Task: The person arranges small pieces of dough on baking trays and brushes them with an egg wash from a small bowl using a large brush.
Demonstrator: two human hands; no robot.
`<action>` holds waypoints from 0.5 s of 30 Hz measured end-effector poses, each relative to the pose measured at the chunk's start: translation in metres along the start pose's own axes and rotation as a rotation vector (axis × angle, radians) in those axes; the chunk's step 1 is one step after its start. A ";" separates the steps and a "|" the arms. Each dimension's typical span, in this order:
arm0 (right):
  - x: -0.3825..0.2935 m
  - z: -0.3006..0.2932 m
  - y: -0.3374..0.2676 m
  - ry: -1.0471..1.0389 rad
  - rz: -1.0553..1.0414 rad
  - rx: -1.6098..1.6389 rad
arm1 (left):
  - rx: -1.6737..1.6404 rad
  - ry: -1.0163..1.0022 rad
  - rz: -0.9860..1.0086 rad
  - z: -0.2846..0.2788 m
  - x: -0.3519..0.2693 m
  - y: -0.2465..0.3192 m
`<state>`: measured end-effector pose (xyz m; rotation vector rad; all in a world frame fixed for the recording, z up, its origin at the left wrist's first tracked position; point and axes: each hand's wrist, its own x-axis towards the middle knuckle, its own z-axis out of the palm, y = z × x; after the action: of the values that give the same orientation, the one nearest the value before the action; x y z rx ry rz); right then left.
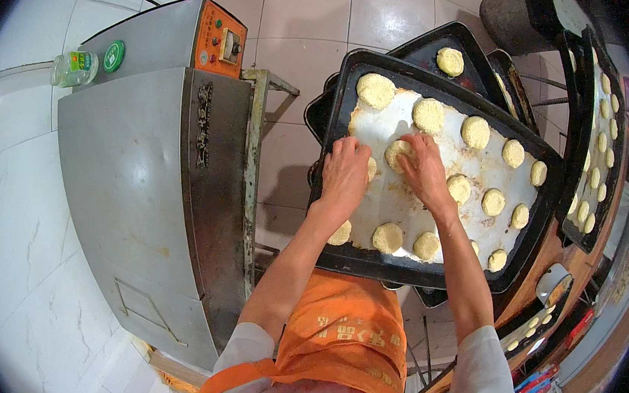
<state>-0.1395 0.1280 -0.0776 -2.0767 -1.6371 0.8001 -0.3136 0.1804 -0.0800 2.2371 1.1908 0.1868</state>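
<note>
A black baking tray (425,276) with a pale, browned lining sheet (420,206) lies before me, carrying rows of flat, crumb-textured dough rounds (428,115). In its left part my left hand (346,168) is bent down over one dough round (372,169), which shows only partly past the fingers. Those fingertips are hidden. My right hand (426,164) has its thumb and fingers around the right side of another dough round (396,155), which rests on the sheet.
Beneath the tray are more black trays (462,46), one with a dough round (450,62). A metal oven-like appliance (126,169) with an orange control panel (220,42) stands left, topped by a glass jar (76,69) and green lid (114,56). Another filled tray (591,235) sits on a wooden tabletop (547,256) at right.
</note>
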 end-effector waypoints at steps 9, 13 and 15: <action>-0.008 -0.002 0.010 -0.085 0.240 0.103 | -0.247 -0.107 -0.168 -0.005 -0.004 -0.005; -0.007 -0.006 0.009 0.021 0.090 -0.026 | -0.098 -0.234 -0.128 -0.011 -0.003 -0.001; -0.004 -0.012 0.012 0.116 0.084 0.010 | -0.049 -0.163 -0.037 -0.006 -0.006 -0.003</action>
<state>-0.1240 0.1214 -0.0748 -2.1548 -1.4906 0.6995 -0.3219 0.1794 -0.0764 2.1418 1.1267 0.0180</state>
